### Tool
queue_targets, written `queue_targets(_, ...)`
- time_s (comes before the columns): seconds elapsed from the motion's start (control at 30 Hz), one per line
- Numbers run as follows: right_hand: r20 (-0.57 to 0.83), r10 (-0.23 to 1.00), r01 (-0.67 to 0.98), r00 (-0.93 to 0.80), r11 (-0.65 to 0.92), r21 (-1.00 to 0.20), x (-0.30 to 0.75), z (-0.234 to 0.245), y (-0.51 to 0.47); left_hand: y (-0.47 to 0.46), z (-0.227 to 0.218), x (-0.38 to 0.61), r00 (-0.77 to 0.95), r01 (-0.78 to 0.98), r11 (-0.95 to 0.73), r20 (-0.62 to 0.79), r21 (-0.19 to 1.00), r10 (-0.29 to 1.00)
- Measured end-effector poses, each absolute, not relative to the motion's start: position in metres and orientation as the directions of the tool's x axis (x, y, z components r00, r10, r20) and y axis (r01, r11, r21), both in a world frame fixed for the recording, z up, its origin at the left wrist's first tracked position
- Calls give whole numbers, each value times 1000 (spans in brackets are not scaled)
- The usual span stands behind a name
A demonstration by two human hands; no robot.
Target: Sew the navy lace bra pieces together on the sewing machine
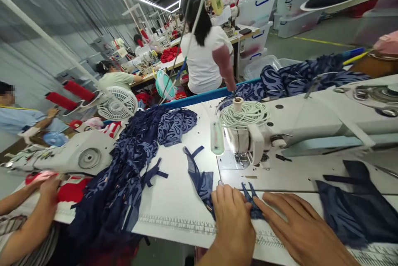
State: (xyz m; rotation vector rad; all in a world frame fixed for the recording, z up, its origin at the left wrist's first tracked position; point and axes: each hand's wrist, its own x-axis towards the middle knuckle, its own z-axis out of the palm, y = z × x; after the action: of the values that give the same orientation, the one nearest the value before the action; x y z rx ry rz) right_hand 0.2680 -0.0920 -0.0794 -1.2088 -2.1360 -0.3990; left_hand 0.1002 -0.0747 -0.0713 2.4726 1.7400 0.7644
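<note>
Navy strip (252, 206) lies on the white tabletop (174, 199) at my six o'clock, between both hands, likely pinned flat so its thin ends cannot slide. My left hand (234, 221) curls over it; whether that grip pinches I cannot tell. My right hand (300, 229) has its grip spread, fingers flat on the cloth. At twelve sits the sewing machine (280, 133). Printed ruler ticks (186, 224) edge the tabletop; no digits or brand legible.

The bare left hand (234, 216) is being held palm-down, fingers bent. The right hand (300, 229) is being laid flat beside it.
</note>
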Motion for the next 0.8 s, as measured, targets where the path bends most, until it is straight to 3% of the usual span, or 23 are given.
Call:
queue_targets(0.1,669,648,811,-363,574,-115,276,-83,-87,-73,-75,99,301,869,-441,466,226,832)
queue_targets(0.2,542,816,715,-200,500,-489,277,-76,-81,-74,-71,92,322,804,-510,496,307,806)
queue_targets(0.27,319,940,533,-118,332,-779,272,-66,-77,-76,-66,88,313,747,-525,480,409,820)
queue_targets(0.33,110,990,320,-91,134,-938,264,-55,-74,-77,-59,85,281,670,-471,390,574,877)
queue_targets(0.43,4,1000,174,-14,7,-985,254,-44,-73,-75,-47,83,236,461,-201,99,864,967)
queue_targets(0.53,20,999,188,37,13,-982,249,-41,-76,-71,-34,83,276,239,26,-94,971,957)
queue_targets(0.8,2,999,124,-40,7,-992,252,-31,-74,-64,-20,83,298,142,54,-95,988,950)
